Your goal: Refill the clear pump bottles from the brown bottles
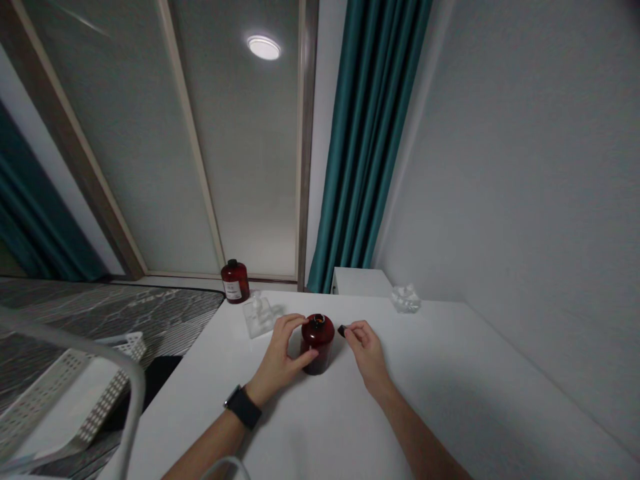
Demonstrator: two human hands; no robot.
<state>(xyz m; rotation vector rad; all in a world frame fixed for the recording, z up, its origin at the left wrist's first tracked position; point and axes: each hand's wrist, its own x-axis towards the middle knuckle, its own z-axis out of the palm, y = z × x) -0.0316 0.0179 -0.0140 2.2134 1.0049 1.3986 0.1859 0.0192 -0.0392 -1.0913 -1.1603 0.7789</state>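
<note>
A dark red, see-through bottle (318, 347) stands upright on the white table (320, 427), its neck uncapped. My left hand (283, 353), with a dark watch on the wrist, is wrapped around the bottle's left side, thumb across the front. Just right of the bottle, my right hand (365, 347) pinches a small black cap (342, 331) between thumb and fingers, apart from the neck. Farther back on the left is a second dark red bottle (235, 283) with a white label and a black cap on.
Near the second bottle lies a clear plastic piece (259, 317). Crumpled clear plastic (405, 299) sits at the back right, by a white cabinet (361, 281). A white basket (75, 393) and a curved grey tube (133, 400) are at the left.
</note>
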